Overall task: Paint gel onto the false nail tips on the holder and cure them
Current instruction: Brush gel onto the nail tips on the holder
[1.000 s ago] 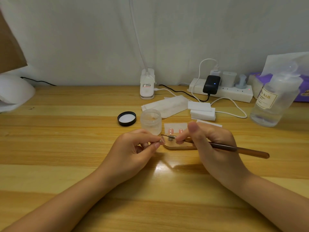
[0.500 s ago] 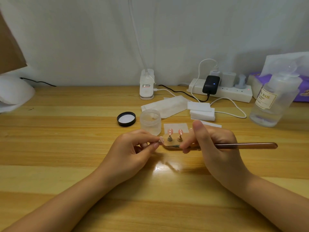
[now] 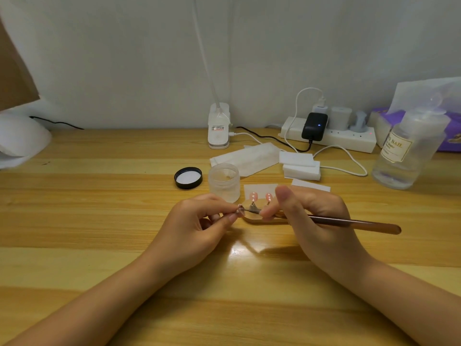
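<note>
A small wooden holder (image 3: 259,219) lies on the desk between my hands, with two pink nail tips (image 3: 253,196) standing on metal pegs. My left hand (image 3: 197,226) pinches another small nail tip (image 3: 240,210) at its fingertips. My right hand (image 3: 316,221) grips a brown brush (image 3: 354,224), handle pointing right, thumb raised. The brush's tip touches the nail tip held by my left hand. An open frosted gel jar (image 3: 224,182) stands just behind my left hand.
The jar's black lid (image 3: 188,178) lies left of it. White pads (image 3: 299,164) and wipes sit behind the holder. A clear bottle (image 3: 409,151) stands at the right, a power strip (image 3: 329,136) and lamp clip (image 3: 219,126) at the wall, a white curing lamp (image 3: 20,138) far left.
The brush dropped low in front of the holder, then came back up; its tip now meets the nail tip in my left hand. The handle tilts down to the right again.
</note>
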### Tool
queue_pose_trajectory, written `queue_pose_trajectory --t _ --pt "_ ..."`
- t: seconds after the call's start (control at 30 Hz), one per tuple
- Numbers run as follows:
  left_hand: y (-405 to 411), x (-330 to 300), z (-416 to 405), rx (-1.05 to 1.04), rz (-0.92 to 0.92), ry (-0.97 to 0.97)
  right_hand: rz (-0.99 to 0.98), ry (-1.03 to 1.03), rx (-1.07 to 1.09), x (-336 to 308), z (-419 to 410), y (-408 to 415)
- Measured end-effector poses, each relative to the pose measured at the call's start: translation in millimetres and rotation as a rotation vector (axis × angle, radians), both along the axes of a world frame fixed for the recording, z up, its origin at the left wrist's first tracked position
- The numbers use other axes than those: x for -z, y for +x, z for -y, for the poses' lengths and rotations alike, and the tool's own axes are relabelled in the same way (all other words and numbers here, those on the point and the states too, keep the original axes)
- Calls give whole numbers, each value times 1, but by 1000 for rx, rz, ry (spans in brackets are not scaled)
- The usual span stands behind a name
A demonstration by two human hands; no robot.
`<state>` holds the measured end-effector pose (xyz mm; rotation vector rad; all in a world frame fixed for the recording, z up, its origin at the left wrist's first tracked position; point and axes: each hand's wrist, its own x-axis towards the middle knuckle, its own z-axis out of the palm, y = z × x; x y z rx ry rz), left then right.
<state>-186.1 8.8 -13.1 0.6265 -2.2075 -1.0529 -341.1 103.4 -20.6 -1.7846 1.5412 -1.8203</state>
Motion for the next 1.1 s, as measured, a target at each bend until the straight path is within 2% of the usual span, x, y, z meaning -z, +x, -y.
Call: queue_pose_trajectory --t 0.23,0.53,0.9,1.1 --pt "0 0 0 4 -12 -11 76 -13 -3 2 -4 -1" --pt "1 2 1 9 -11 -19 -34 -25 4 -3 0 2" --pt "0 2 2 2 -31 -27 101 29 -10 0 -2 2" --pt "1 4 4 25 -71 72 204 38 9 -5 -4 -2"
